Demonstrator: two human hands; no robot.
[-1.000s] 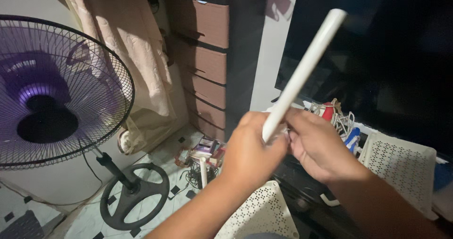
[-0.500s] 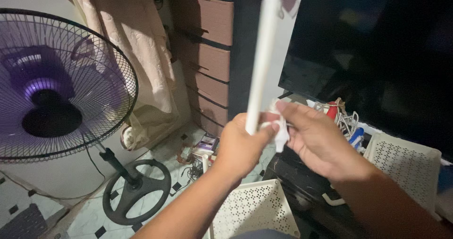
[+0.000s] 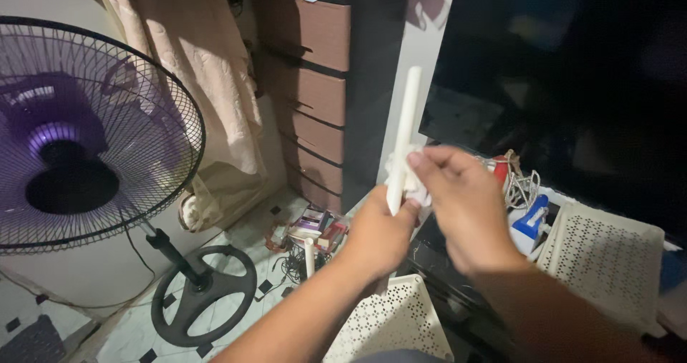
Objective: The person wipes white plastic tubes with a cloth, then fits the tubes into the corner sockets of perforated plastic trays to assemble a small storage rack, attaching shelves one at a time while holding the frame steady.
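My left hand [image 3: 378,237] grips the lower end of a long white tube [image 3: 405,129] and holds it nearly upright in front of me. My right hand [image 3: 461,204] is closed against the tube just above the left hand, pressing a small white cloth [image 3: 409,182] to it with the fingertips. The tube's top reaches up in front of the edge of a dark screen [image 3: 572,91].
A standing fan [image 3: 86,134] with purple blades and a round black base [image 3: 204,295] is at the left. Brown drawers [image 3: 315,84] and a beige curtain [image 3: 207,98] stand behind. White perforated panels [image 3: 608,259] [image 3: 390,327], cables and small items lie on the low stand and tiled floor.
The tube has swung from leaning right to nearly upright and come lower in view. My right hand has moved up the tube with the cloth.
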